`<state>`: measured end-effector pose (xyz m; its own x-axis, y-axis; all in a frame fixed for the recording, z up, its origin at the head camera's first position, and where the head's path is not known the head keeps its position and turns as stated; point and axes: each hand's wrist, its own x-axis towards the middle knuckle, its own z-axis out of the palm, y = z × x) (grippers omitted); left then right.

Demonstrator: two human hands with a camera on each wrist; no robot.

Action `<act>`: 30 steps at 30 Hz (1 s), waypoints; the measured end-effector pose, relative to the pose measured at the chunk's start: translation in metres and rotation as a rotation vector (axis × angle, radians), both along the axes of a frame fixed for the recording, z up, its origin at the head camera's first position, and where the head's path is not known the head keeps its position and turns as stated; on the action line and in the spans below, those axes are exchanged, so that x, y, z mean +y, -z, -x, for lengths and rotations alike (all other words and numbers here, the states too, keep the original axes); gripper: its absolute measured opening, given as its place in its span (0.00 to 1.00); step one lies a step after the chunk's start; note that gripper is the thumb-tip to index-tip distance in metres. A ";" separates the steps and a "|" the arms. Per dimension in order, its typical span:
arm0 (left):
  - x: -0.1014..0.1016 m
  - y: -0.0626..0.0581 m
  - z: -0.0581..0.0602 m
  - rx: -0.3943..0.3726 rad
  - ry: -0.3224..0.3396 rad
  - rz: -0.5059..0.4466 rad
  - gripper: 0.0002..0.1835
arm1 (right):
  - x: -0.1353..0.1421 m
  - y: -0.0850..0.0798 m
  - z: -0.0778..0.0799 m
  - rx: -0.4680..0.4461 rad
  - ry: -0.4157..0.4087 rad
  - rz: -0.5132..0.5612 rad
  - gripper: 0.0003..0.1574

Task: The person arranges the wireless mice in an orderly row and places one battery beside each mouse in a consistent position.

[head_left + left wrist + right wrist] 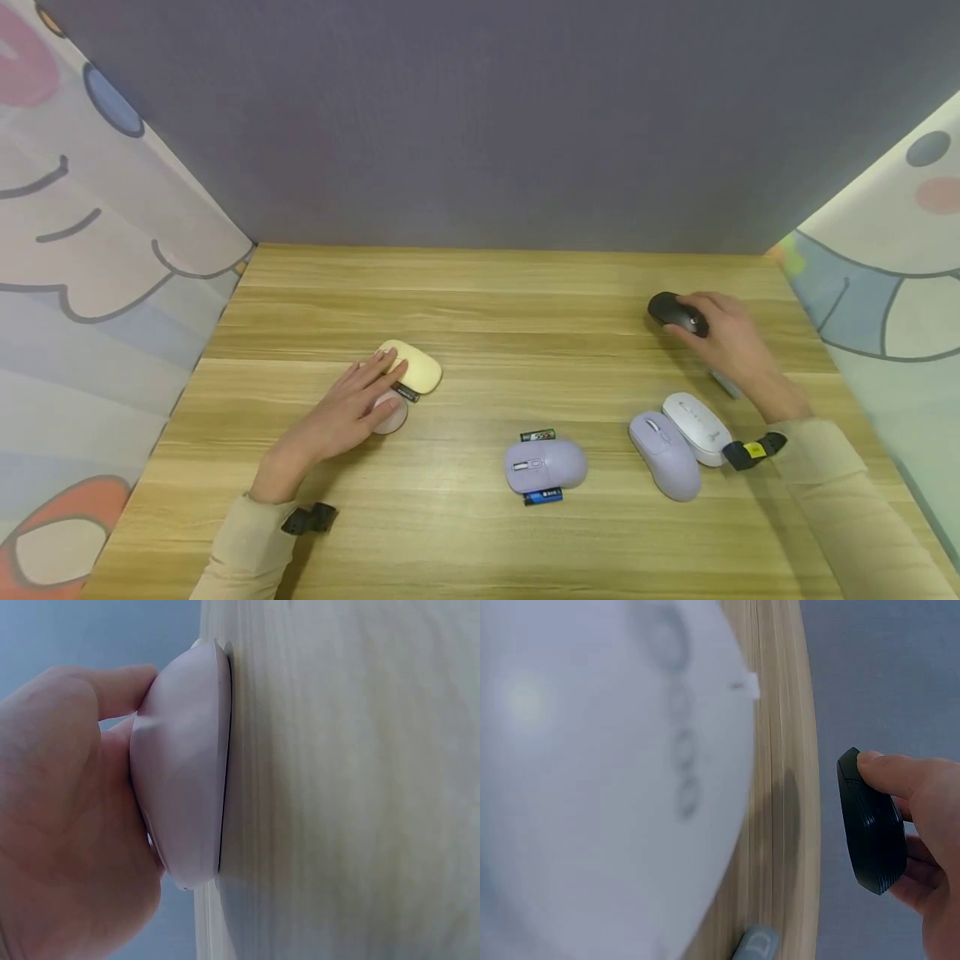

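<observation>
Black mouse (665, 308), pinched by right hand (723, 335) beyond white mouse (696, 425) | light, stiff, slick, I judge; grip sides | left hand (341, 415) spread, touching yellow mouse (423, 368)

Markings: no complete word legible
From where I stand, the white mouse (699, 429) carries a row of dark marks, blurred at close range. Print on the green-ended battery (537, 435), the blue battery (543, 497) and the dark battery (406, 392) is too small to read. The grey object (756, 945) shows a D-like outline. Yellow tag (754, 450): unreadable.
</observation>
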<state>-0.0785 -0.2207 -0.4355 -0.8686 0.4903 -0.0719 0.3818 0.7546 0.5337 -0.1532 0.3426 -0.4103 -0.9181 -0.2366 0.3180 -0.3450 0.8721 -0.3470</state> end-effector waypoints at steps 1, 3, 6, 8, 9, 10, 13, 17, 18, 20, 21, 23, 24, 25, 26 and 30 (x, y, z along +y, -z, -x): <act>0.000 0.000 0.000 0.002 0.002 -0.001 0.31 | -0.002 0.000 0.002 0.002 -0.002 -0.001 0.32; 0.000 0.000 0.000 -0.002 0.001 -0.001 0.31 | -0.004 -0.001 0.006 -0.005 -0.005 0.003 0.32; 0.000 -0.001 0.001 -0.009 -0.002 0.000 0.31 | -0.008 -0.003 0.011 -0.042 0.005 0.011 0.32; 0.000 -0.001 0.001 -0.011 -0.004 -0.002 0.31 | -0.011 -0.005 0.014 -0.081 0.016 0.016 0.33; 0.000 -0.001 0.001 -0.012 -0.003 -0.004 0.31 | -0.012 -0.005 0.015 -0.096 0.021 0.020 0.34; 0.000 -0.001 0.001 -0.011 -0.002 -0.006 0.31 | -0.013 -0.006 0.017 -0.105 0.022 0.023 0.34; 0.001 -0.001 0.000 -0.012 -0.001 -0.010 0.31 | -0.014 -0.007 0.021 -0.106 0.011 0.035 0.34; 0.001 -0.001 0.000 -0.017 -0.001 -0.006 0.31 | -0.015 -0.009 0.028 -0.093 -0.016 0.050 0.33; 0.001 -0.002 0.000 -0.019 -0.001 -0.005 0.31 | -0.016 -0.010 0.029 -0.097 -0.017 0.051 0.32; 0.001 -0.002 0.000 -0.019 0.001 -0.004 0.31 | -0.016 -0.011 0.033 -0.118 -0.012 0.044 0.33; 0.001 -0.002 0.000 -0.019 0.002 -0.003 0.31 | -0.017 -0.012 0.034 -0.131 -0.005 0.037 0.33; 0.001 -0.003 -0.001 -0.021 0.001 -0.002 0.31 | -0.019 -0.013 0.038 -0.160 0.008 0.024 0.34; 0.001 -0.003 -0.001 -0.021 0.001 -0.002 0.31 | -0.020 -0.013 0.039 -0.172 0.013 0.019 0.34; 0.000 -0.003 -0.001 -0.020 0.001 -0.003 0.31 | -0.022 -0.014 0.041 -0.185 0.020 0.018 0.35; 0.000 -0.003 -0.001 -0.017 0.000 -0.002 0.31 | -0.024 -0.014 0.044 -0.193 0.025 0.014 0.35; 0.000 -0.001 -0.002 -0.012 -0.003 -0.009 0.31 | -0.033 -0.014 0.054 -0.183 0.020 -0.001 0.35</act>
